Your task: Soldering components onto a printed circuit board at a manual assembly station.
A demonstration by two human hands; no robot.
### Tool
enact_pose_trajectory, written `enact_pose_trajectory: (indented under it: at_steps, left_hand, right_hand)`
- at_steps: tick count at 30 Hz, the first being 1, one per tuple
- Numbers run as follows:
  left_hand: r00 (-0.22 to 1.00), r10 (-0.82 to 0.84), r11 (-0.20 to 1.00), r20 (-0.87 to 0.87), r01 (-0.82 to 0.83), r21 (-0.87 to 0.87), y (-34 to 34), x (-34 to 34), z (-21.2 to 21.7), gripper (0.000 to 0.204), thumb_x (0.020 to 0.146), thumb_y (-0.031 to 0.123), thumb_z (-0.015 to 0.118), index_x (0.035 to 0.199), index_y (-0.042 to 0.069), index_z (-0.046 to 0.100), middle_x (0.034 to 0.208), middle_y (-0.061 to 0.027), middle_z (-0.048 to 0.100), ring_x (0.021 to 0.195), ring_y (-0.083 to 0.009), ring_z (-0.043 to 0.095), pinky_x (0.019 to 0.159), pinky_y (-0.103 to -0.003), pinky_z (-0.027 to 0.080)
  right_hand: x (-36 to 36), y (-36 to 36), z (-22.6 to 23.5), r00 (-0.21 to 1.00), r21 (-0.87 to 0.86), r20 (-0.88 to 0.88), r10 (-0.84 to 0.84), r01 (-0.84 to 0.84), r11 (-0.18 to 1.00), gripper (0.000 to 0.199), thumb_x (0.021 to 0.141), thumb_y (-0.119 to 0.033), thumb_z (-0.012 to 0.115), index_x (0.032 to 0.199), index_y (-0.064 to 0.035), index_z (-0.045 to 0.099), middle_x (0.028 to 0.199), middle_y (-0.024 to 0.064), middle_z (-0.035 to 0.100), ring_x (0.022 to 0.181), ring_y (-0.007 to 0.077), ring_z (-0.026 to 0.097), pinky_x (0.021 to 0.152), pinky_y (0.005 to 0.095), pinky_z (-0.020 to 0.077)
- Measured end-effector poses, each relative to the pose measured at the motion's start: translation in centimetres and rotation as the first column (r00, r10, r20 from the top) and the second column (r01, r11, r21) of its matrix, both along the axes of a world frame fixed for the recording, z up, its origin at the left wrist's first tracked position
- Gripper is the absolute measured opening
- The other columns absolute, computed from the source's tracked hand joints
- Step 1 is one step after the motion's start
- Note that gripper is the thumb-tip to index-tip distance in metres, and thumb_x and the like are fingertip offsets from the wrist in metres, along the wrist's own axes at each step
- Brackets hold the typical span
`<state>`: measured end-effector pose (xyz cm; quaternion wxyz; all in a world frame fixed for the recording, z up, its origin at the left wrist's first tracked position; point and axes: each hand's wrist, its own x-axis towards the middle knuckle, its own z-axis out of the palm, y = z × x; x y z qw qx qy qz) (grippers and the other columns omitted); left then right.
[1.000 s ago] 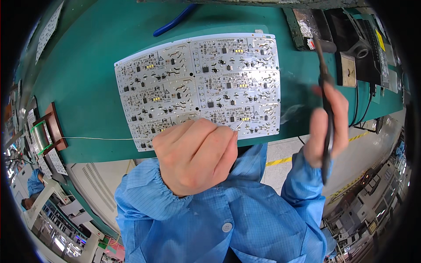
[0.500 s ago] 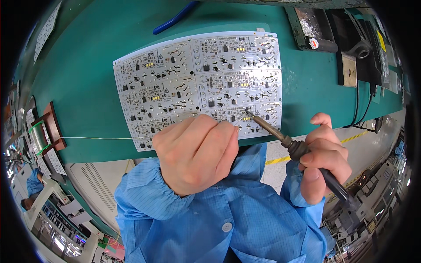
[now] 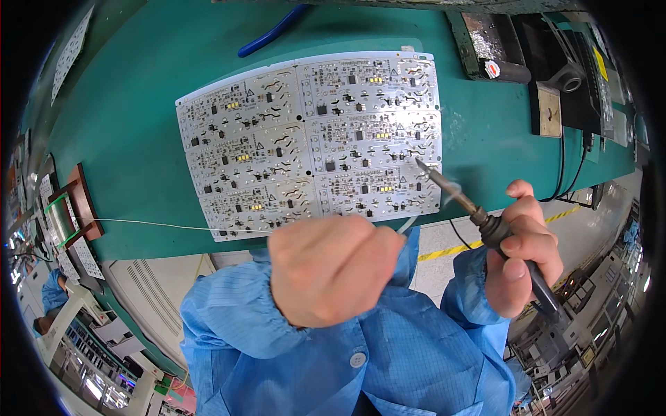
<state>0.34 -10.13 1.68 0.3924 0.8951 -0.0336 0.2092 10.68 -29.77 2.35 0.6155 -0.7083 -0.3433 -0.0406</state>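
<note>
My right hand point(image 3: 522, 251) is closed around the dark handle of a soldering iron point(image 3: 479, 215). The iron's tip points up and left over the right part of a white circuit board panel point(image 3: 309, 149); whether it touches cannot be told. The panel lies on the green bench and is split into several identical sections with small black and yellow parts. My left hand point(image 3: 336, 267), closed in a pinch, holds a thin solder wire point(image 3: 173, 226) near the panel's front edge. Its short free end sticks out past the fingers. The wire runs left to a spool point(image 3: 62, 220) on a brown stand.
Blue-handled pliers point(image 3: 274, 31) lie behind the panel on the green bench point(image 3: 132, 139). At the back right are a dark metal tray point(image 3: 494, 41) and a soldering iron holder point(image 3: 570, 80) with black cables. A yellow-striped floor line shows past the bench edge.
The iron's tip has lifted from the front right section and shifted up and right. My left hand has drawn toward me and right with the wire; a wisp of smoke shows near the iron.
</note>
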Motion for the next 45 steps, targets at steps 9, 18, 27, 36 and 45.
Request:
enact_pose_trajectory:
  at_steps: [9,18,27,36,45]
  left_hand:
    - [0.998,0.058,0.995,0.009,-0.059,0.079,-0.5,1.6,-0.7,0.020,0.061,-0.004,0.073,0.078,0.001,0.064,0.064,-0.0073,0.055,0.048,-0.0211,0.054,0.041,-0.030,0.040]
    - [0.997,0.065,0.994,-0.047,-0.060,0.088,-0.6,1.9,-0.4,0.020,0.062,-0.005,0.073,0.080,0.001,0.064,0.064,-0.0082,0.055,0.049,-0.0226,0.054,0.043,-0.031,0.041]
    - [0.996,0.050,0.992,-0.073,-0.041,0.121,-0.5,2.2,-0.2,0.021,0.063,-0.006,0.073,0.081,0.001,0.065,0.067,-0.0085,0.054,0.053,-0.0231,0.056,0.044,-0.031,0.042]
    - [0.992,0.122,0.978,0.020,-0.124,0.166,0.7,3.2,0.4,0.025,0.057,-0.001,0.066,0.081,0.004,0.063,0.068,-0.0045,0.048,0.052,-0.0194,0.053,0.043,-0.031,0.042]
    - [0.991,0.127,0.976,-0.034,-0.119,0.183,1.3,5.1,0.5,0.018,0.066,-0.007,0.071,0.081,0.002,0.065,0.070,-0.0085,0.057,0.056,-0.0228,0.058,0.048,-0.030,0.044]
  right_hand:
    - [-0.2,-0.5,0.1,1.000,-0.013,0.010,0.000,0.000,1.000,0.021,0.075,-0.022,0.064,0.075,-0.0016,0.059,0.054,0.0056,0.050,0.051,0.0189,0.043,0.073,0.0468,0.0408]
    - [0.5,-0.9,-0.5,0.990,0.046,-0.138,0.013,-0.006,0.999,0.022,0.073,-0.023,0.064,0.074,-0.0012,0.060,0.055,0.0066,0.052,0.053,0.0188,0.044,0.073,0.0450,0.0406]
    - [1.5,-0.9,-0.7,0.979,0.085,-0.194,0.067,-0.051,0.995,0.021,0.071,-0.021,0.064,0.074,-0.0005,0.061,0.057,0.0065,0.052,0.055,0.0190,0.044,0.073,0.0450,0.0400]
    - [2.1,-0.4,-1.7,0.982,0.082,0.017,-0.188,0.186,0.979,0.027,0.082,-0.027,0.062,0.087,-0.0004,0.060,0.071,0.0101,0.056,0.072,0.0225,0.050,0.080,0.0473,0.0404]
    - [3.3,0.3,-2.0,0.982,-0.012,0.015,-0.187,0.187,0.982,0.021,0.080,-0.016,0.064,0.092,0.0018,0.062,0.069,0.0091,0.059,0.069,0.0224,0.053,0.080,0.0403,0.0422]
